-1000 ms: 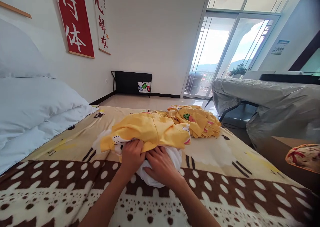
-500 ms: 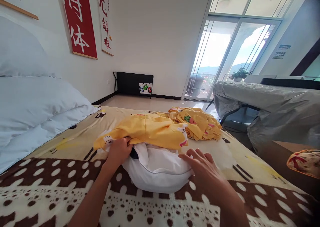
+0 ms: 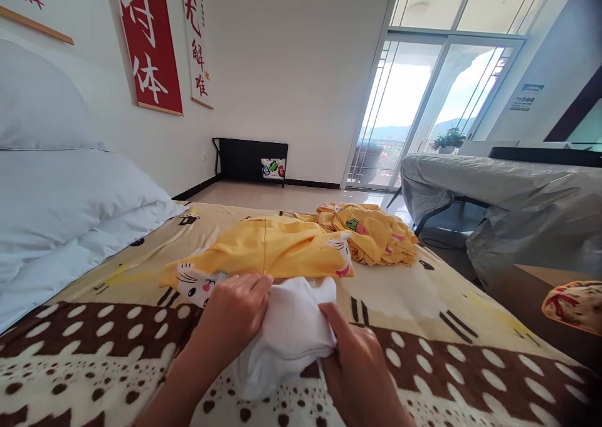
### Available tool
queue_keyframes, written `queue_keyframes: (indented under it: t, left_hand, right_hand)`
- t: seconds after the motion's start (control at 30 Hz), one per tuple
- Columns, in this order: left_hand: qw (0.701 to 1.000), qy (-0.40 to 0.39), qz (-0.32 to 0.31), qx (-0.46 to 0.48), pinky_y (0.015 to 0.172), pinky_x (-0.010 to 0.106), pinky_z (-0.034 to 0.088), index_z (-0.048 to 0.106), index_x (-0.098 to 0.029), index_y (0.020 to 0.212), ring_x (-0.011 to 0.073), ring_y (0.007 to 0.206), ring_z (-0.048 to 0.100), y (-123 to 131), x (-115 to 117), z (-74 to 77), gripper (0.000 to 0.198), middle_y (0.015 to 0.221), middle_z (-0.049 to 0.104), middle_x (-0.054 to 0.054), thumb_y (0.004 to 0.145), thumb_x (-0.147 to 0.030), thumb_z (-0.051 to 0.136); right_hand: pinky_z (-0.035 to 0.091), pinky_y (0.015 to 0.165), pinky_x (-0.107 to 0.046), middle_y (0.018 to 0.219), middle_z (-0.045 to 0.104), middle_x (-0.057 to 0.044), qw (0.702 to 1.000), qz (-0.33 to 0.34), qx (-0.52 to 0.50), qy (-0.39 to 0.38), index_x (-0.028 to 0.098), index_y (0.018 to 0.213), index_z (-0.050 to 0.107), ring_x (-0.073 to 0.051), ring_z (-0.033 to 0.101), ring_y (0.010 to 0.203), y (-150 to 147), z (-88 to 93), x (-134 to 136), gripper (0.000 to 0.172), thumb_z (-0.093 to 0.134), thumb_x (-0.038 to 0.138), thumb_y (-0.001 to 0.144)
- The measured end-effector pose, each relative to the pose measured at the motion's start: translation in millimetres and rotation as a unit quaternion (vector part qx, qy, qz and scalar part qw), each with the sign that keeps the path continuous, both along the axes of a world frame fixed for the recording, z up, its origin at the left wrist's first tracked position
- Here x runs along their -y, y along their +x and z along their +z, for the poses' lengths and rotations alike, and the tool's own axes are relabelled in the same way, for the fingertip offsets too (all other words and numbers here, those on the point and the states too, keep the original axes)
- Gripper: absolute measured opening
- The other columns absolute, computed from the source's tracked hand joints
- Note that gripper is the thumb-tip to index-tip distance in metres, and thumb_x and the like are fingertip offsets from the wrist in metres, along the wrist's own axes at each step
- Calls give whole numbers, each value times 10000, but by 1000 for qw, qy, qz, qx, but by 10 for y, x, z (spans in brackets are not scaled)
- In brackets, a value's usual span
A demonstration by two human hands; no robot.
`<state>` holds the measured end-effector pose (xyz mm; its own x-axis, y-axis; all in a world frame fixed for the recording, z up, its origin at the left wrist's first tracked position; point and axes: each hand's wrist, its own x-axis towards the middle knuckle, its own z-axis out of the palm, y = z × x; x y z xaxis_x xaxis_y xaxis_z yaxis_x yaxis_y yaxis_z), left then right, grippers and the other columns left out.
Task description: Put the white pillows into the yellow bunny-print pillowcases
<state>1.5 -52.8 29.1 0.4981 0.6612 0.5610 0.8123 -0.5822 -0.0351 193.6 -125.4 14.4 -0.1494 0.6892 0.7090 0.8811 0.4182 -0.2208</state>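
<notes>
A white pillow lies bunched on the blanket just in front of me, its far end tucked under a yellow cat-print pillowcase. My left hand is closed on the pillow's left side, near the pillowcase's opening. My right hand grips the pillow's right edge with fingers curled round the fabric.
A brown, cream and yellow patterned blanket covers the bed. A second crumpled yellow pillowcase lies further back. White pillows are stacked at the left. A grey-covered sofa stands at the right, beyond the bed's edge.
My right hand has come back from the blanket and closed on the pillow. The pillow is squeezed narrower and pulled nearer to me, and the pillowcase lies flatter.
</notes>
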Motion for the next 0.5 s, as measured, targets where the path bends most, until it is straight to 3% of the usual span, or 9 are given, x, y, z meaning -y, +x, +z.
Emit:
queue_keyframes:
  t: [0.07, 0.2, 0.37, 0.5]
  left_hand:
    - [999, 31, -39, -9, 683, 293, 462, 587, -202, 1027, 197, 830, 608, 50, -97, -41, 214, 930, 639, 57, 857, -143, 471]
    - [994, 102, 15, -43, 735, 331, 465, 507, -201, 1217, 233, 920, 573, 112, -323, -225, 378, 1057, 595, 97, 842, -191, 545]
    - [991, 129, 27, -20, 732, 300, 457, 557, -191, 1098, 194, 830, 567, 75, -481, -333, 280, 916, 607, 65, 838, -113, 487]
    - [991, 89, 20, 96, 698, 252, 454, 596, -204, 922, 169, 786, 594, -17, -547, -329, 253, 830, 641, 33, 779, -74, 432]
  right_hand:
    - [401, 491, -236, 564, 612, 14, 997, 71, -4, -5, 198, 1009, 479, -163, 573, 476, -127, -52, 23, 379, 388, 79, 661]
    - [337, 422, -227, 510, 559, 30, 988, 156, 16, -8, 209, 880, 457, -140, 518, 417, -312, -163, 27, 289, 382, 65, 642]
    - [319, 409, -229, 556, 587, 25, 979, 199, 40, -28, 194, 990, 459, -132, 522, 423, -382, -251, 32, 333, 378, 63, 695]
    - [337, 396, -221, 630, 627, 17, 973, 223, 7, -59, 187, 1032, 436, -128, 538, 436, -463, -235, 27, 383, 400, 79, 667]
